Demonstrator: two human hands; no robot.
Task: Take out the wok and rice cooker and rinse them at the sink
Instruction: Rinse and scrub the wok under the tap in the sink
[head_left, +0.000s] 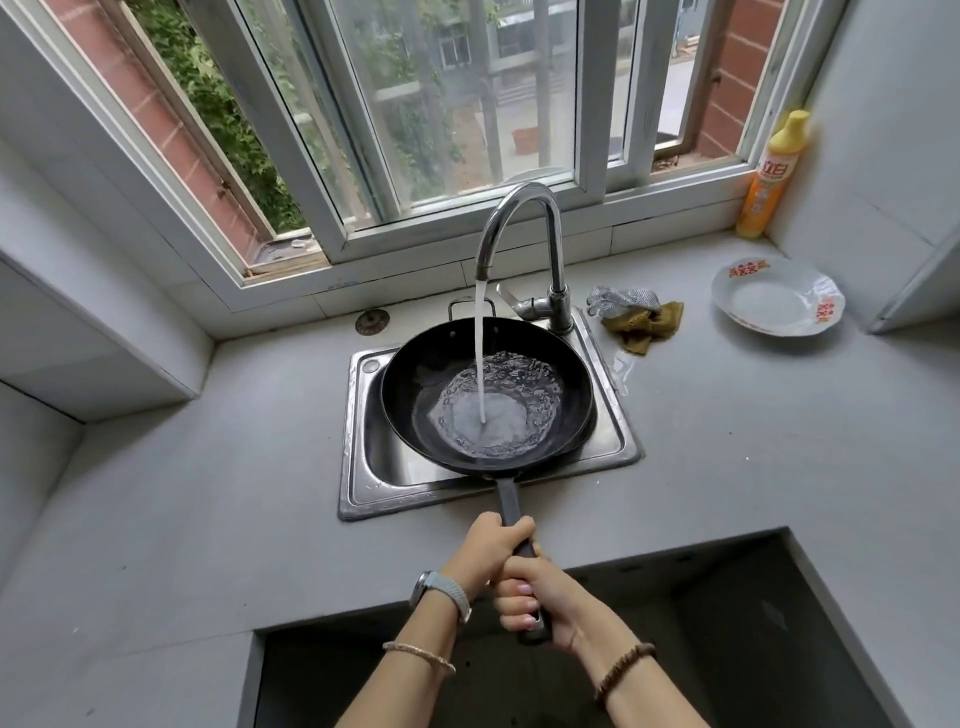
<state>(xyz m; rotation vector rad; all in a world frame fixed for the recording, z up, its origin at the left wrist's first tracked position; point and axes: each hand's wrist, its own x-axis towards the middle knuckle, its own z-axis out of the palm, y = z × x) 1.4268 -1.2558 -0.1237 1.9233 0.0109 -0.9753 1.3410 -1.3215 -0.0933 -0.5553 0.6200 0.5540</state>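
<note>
The wok is over the sink, its bowl catching the stream from the faucet at the sink's back; both hands curl tight round its handle, left hand nearer the sink, right hand behind; swirl gently, tilting toward the sink's middle so nothing slops out.

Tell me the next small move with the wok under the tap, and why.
Probably tilt and swirl the wok: the water pools only in its bottom, the dark walls look dry, and left hand and right hand both grip the handle.
</note>
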